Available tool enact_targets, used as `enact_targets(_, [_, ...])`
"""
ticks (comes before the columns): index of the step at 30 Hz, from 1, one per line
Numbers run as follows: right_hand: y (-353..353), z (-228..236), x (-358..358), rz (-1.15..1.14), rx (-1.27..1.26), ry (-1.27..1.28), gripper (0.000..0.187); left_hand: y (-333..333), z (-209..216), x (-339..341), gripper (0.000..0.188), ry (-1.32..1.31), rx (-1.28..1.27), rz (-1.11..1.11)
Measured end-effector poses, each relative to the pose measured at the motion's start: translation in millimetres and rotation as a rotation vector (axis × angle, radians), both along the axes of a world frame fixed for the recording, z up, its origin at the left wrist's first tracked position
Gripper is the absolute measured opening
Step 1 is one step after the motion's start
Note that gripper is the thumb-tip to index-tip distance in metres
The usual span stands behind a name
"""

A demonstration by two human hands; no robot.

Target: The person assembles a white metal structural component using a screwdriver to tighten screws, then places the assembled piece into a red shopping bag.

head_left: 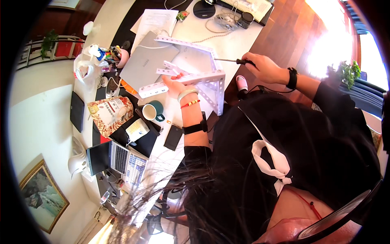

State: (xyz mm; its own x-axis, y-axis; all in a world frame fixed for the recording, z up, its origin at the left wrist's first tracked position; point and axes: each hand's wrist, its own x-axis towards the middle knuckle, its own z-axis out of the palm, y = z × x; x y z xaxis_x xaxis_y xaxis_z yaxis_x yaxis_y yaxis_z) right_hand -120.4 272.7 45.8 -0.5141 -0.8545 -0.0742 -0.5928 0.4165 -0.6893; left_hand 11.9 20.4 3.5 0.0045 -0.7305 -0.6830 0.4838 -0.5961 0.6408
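A white frame of perforated angle bars [209, 77] is held up over the white table, tilted, with several arms joined at corners. My left hand [175, 86] is closed around its near bar. In my right hand [264, 68] is a screwdriver [240, 62] with a dark handle. Its thin shaft points left, and the tip meets the frame's far right corner or lies very near it; I cannot make out a screw there. A closed silver laptop [142, 67] lies beyond my left hand. Nearer me are a green mug with a pale inside [150, 111] and a black phone [174, 137].
An open laptop [120, 158] with a light keyboard stands at the left. A patterned bag [110, 114], a pen holder [121, 57] and papers [153, 25] crowd the table [158, 162]. A cable [211, 38] and a black round base [204, 9] lie at the far end.
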Motion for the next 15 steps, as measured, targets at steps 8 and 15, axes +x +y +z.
enact_targets(8, [14,38,24,-0.144,0.109,-0.339,0.021,22,-1,-15,0.034,0.119,0.096,0.108])
enact_targets(15, [43,35,33,-0.169,0.074,-0.246,0.023,26,4,-20,0.037,0.090,0.097,0.056])
